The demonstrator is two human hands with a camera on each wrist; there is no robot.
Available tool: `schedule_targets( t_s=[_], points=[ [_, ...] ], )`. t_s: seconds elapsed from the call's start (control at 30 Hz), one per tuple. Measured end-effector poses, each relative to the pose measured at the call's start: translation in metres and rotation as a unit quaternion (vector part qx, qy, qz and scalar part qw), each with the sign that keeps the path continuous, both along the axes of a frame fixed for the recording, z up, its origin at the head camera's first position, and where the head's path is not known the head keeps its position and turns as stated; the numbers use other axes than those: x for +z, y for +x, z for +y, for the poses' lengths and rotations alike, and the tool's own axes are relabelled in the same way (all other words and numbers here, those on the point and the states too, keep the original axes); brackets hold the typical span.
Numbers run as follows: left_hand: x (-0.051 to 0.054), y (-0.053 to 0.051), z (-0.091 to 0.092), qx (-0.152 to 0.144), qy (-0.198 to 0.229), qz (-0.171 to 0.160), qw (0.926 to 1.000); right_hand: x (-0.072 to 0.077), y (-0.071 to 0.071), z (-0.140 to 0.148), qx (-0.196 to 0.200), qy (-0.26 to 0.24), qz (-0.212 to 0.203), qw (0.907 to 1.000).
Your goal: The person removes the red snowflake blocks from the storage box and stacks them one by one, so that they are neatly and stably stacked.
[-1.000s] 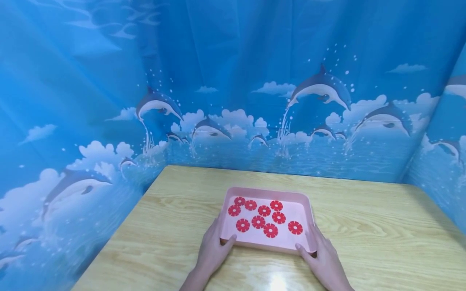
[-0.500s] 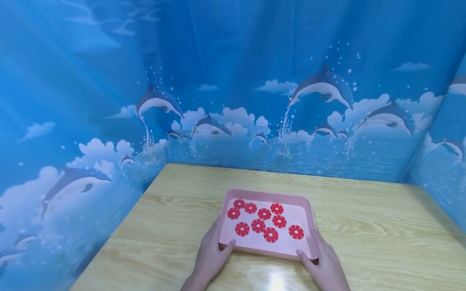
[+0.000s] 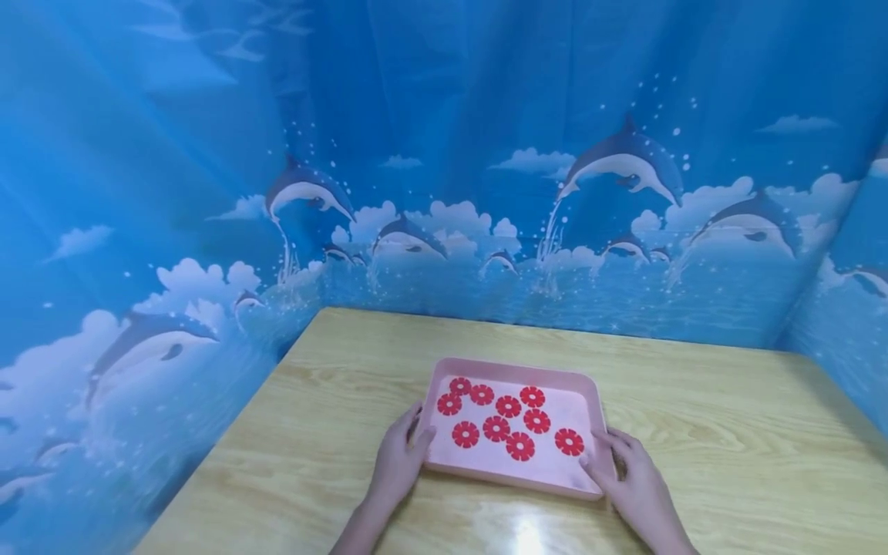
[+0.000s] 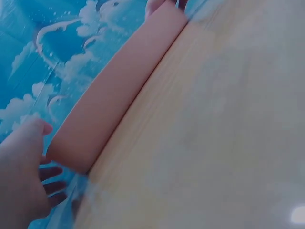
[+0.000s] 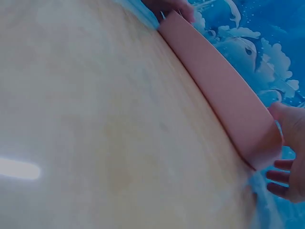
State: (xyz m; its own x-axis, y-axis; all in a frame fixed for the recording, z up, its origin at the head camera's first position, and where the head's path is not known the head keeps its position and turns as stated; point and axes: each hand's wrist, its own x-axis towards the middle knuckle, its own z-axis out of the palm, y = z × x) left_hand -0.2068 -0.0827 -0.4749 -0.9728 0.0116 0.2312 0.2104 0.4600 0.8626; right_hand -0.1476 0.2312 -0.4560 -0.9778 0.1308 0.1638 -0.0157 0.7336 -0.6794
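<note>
A shallow pink tray (image 3: 479, 459) lies on the wooden table, holding several red notched discs (image 3: 529, 449) with holes in their centres. My left hand (image 3: 397, 464) is at the tray's left side, its fingers spread loosely and its thumb by the rim. On the opposite side my right hand (image 3: 640, 487) has its thumb and fingertips close to the near right corner, fingers relaxed. Both wrist views show the tray's outer front wall (image 4: 114, 90), with the left hand (image 4: 21, 176) and right hand (image 5: 294, 148) beside its ends. Light contact with the tray is hard to tell.
The pale wood-grain table (image 3: 305, 432) extends around the tray on all sides. Blue curtains (image 3: 444, 139) printed with dolphins and clouds stand behind the table and along its left and right.
Both hands gripped the tray's near corners earlier, and the tray came slightly toward me. Now the fingers have loosened; the left hand sits farther up the side, the right hand farther outward.
</note>
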Motion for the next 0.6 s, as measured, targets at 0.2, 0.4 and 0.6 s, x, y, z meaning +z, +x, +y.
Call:
schedule_targets(
  t_s=[0.2,0.4,0.6],
  points=[
    [0.000,-0.036,-0.010,-0.028,0.156,-0.042,0.9865,0.007,-0.025,0.014,0.040,0.011,-0.046,0.9981],
    [-0.003,-0.053,-0.011,-0.078,0.188,-0.085,0.9754,0.005,-0.040,0.021,0.055,0.017,-0.078,0.9953],
    [-0.005,-0.056,-0.013,-0.088,0.182,-0.069,0.9768,0.005,-0.043,0.019,0.064,0.028,-0.082,0.9942]
  ],
)
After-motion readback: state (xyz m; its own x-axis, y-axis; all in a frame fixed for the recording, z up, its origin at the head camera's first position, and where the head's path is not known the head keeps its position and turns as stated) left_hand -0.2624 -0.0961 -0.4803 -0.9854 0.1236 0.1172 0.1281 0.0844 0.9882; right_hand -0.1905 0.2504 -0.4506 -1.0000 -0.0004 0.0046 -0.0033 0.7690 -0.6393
